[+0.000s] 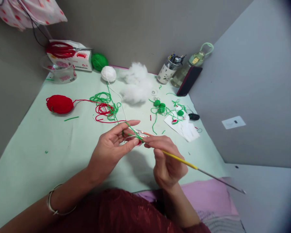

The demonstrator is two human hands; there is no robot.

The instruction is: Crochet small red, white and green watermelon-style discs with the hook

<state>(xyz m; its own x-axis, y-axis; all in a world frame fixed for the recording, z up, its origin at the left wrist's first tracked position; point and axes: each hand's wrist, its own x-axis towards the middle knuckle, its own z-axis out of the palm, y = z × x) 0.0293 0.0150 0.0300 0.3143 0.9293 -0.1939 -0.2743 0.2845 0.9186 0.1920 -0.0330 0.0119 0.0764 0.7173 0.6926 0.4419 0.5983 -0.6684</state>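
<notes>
My left hand (113, 142) pinches a small crocheted piece (139, 141) of red, white and green yarn between thumb and fingers, its index finger stretched out under a green strand. Closed around a crochet hook (179, 158) with a yellow grip, my right hand (168, 158) meets the left at the piece. The hook's rear metal end points to the lower right. Green yarn (113, 108) and red yarn (104, 111) lie in loose loops beyond my left hand. A red yarn ball (60, 104) is at the left, a white yarn ball (108, 74) farther back. Fingers partly hide the piece.
White stuffing (137, 84) sits at the back middle. Small green balls (161, 107) and white paper (183, 126) lie to the right. Behind them stand a pen cup (167, 72), a bottle (183, 76) and a dark phone (189, 81). Red scissors (60, 49) rest on a box (83, 62) at the back left.
</notes>
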